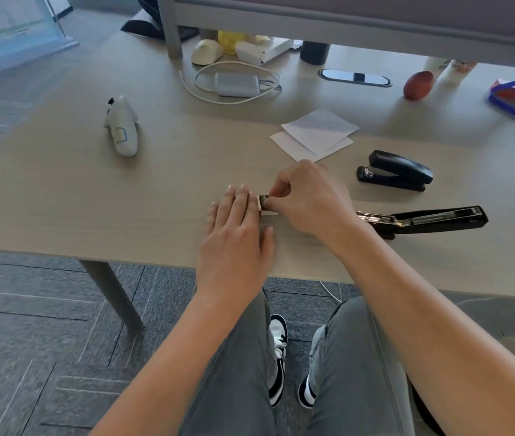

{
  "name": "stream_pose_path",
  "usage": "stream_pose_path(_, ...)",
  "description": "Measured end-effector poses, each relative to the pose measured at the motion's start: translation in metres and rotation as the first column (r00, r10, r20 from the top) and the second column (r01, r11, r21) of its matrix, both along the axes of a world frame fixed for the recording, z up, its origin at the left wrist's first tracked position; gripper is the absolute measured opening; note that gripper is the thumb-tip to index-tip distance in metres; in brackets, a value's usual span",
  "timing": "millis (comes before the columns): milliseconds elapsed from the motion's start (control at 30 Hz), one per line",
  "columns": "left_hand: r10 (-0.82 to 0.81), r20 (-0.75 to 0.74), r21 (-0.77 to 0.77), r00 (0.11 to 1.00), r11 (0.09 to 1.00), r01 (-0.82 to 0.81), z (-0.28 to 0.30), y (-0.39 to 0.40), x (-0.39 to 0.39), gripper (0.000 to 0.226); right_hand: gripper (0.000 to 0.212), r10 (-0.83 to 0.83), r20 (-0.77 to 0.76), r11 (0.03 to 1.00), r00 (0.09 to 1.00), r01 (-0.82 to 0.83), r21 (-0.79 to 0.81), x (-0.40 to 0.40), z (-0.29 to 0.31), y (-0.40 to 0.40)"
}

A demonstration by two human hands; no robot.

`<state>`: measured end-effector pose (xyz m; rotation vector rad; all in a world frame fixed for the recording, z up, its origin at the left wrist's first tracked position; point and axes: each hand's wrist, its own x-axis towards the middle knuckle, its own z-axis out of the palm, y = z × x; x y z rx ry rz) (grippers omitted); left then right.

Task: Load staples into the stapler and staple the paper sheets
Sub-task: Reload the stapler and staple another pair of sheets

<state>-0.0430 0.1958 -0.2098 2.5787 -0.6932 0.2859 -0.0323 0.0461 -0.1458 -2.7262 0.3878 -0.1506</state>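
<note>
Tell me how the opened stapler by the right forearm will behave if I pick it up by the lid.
The opened stapler is folded fully open, so the hinged base will probably swing loose rather than stay rigid. The exposed metal channel suggests some weight for its size. Lying flat on the table, it is unlikely to roll and should slide when pushed.

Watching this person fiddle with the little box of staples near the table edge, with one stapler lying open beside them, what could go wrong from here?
1. The right hand is pinching at the small staple box while the left hand lies flat over it; a sudden pull might scatter or snap the staples.
2. This happens close to the table's front edge, so loose staples may fall to the floor.
3. The right forearm lies beside the open stapler and might knock it.
</note>
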Motion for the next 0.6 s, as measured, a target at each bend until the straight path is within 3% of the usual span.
stream_pose_path(133, 0.001, -0.001, 0.007, 1.0, 1.0, -0.001, 0.001, 0.001, 0.0, 0.059, 0.01, -0.012, 0.038, 0.999, 0.999, 0.011, 0.042, -0.001, 0.0, 0.003)
stream_pose_path(600, -0.023, -0.005, -0.007, 1.0, 1.0, 0.023, 0.006, 0.003, -0.003, 0.065, 0.012, -0.127, 0.289, 0.909, 0.949, -0.005, 0.418, -0.029, 0.004, -0.012)
